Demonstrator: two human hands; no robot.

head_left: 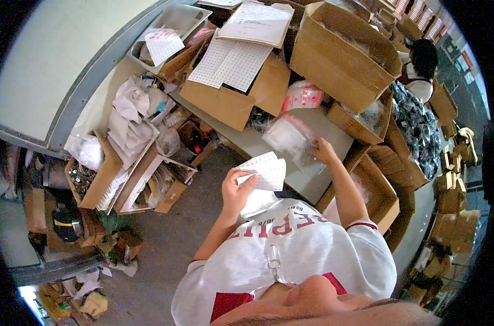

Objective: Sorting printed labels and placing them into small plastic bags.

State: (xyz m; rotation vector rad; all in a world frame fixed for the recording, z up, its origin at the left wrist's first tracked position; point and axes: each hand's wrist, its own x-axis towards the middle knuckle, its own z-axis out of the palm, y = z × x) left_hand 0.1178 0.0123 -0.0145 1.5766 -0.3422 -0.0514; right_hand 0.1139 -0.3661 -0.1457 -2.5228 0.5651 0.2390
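My left hand [237, 191] is closed on white label sheets [266, 173] covered in rows of small dark print, held bent in front of my chest. Over the grey tabletop [324, 182], my right hand [325, 151] pinches the edge of a clear plastic bag [298, 142], which is smeared by motion. A stack of clear bags [284, 130] lies under or beside it; where one ends and the other begins I cannot tell. Behind these sits a plastic-wrapped pack with red print [303, 96].
Open cardboard boxes [339, 60] crowd the table's back and right side. Printed sheets [230, 62] lie on a carton at the back left. Further right, a box holds black plastic bags [415, 127], near another person [421, 65]. Boxes of papers and small parts [84, 176] stand left.
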